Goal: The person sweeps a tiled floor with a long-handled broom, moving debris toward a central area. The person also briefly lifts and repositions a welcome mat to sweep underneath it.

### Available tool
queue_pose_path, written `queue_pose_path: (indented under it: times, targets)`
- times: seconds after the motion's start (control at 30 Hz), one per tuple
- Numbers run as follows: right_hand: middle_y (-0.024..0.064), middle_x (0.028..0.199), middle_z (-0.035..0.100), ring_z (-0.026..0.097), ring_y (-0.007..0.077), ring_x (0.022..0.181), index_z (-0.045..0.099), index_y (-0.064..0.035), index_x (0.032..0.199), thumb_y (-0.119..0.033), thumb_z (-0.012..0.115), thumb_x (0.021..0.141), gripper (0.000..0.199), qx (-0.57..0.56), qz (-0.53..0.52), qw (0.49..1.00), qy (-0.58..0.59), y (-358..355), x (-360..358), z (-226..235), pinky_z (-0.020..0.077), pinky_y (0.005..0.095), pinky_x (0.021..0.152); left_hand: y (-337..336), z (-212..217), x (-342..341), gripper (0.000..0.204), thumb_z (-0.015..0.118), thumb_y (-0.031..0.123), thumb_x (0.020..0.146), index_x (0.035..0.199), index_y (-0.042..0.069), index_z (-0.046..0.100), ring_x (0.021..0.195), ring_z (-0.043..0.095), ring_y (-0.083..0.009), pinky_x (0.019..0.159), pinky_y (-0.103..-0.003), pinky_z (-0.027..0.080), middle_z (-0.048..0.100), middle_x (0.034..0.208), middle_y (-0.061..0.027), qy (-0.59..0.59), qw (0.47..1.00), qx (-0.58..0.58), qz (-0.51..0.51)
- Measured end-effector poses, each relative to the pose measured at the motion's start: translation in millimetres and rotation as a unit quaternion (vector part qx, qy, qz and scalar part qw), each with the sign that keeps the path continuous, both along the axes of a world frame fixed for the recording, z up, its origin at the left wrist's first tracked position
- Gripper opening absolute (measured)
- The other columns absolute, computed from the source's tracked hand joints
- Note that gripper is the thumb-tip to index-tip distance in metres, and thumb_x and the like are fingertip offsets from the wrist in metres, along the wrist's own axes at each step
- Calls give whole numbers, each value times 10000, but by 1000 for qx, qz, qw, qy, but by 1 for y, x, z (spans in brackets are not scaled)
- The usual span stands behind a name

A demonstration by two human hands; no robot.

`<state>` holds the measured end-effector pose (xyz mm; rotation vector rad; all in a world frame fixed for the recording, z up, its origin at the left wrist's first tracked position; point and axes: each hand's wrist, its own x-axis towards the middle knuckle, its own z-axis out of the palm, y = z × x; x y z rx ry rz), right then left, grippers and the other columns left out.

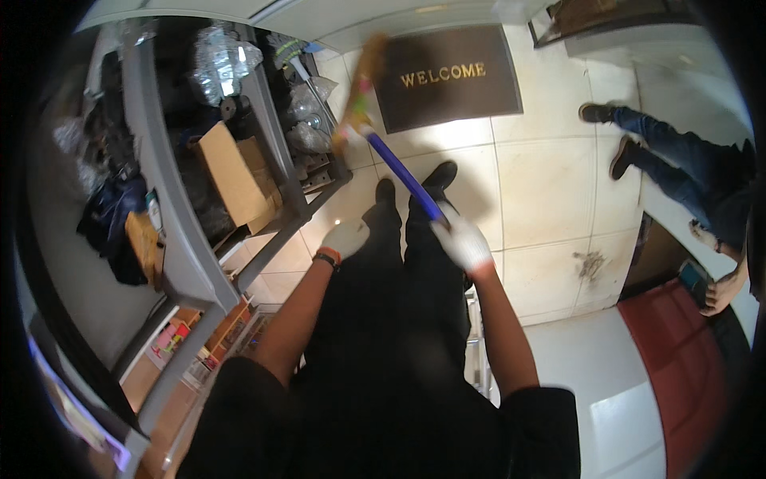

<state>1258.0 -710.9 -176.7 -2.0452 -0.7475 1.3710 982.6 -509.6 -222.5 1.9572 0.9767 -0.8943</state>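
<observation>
Head camera view: a broom is slanting away from its user across pale floor tiles, its blurred brush head showing at the left edge of a dark doormat; whether bristles and mat are touching, one cannot tell. White-gloved, the right grip is clamping the blue handle, while the left grip, also gloved, is hanging apart from the broom by the left leg, its fingers too unclear to call apart or together. Sweeping appears to be the step in hand; the next move is probably calling for a steady right-hand hold and a brush guided clear of the rack. At left, that grey rack is holding a cardboard box and clear plastic wrapping. Farther right, a dark smudge is marking the tiles, and another person is appearing near a red surface.
</observation>
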Motion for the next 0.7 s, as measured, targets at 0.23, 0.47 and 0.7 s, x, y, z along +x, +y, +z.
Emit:
queue_pose_path:
  times: [0.23,0.47,0.7]
  targets:
    - [268,1232,724,679,466,1167,639,-37,1389,-475,570,1021,576,-114,-119,984,63,126,-109,-224,524,481,1037,-79,-66,-53,352,566,356,1075,1197,58,709,608,591,-111,575,-291,481,625,706,-22,-14,962,-209,174]
    - [187,1334,722,667,385,1266,682,-102,1390,-441,641,978,535,-173,-90,981,-15,-91,-124,-223,505,450,1101,-77,-96,-140,317,574,335,1072,1129,61,724,565,566,-116,547,-292,456,613,678,-17,-5,956,-236,176]
    - [248,1094,756,731,444,1012,645,-55,1323,-305,618,1030,386,-276,-17,957,-91,-184,-160,-59,572,515,882,-55,-101,-231,319,584,351,1065,1110,66,720,548,558,-112,524,-291,434,637,685,-39,24,942,-244,230]
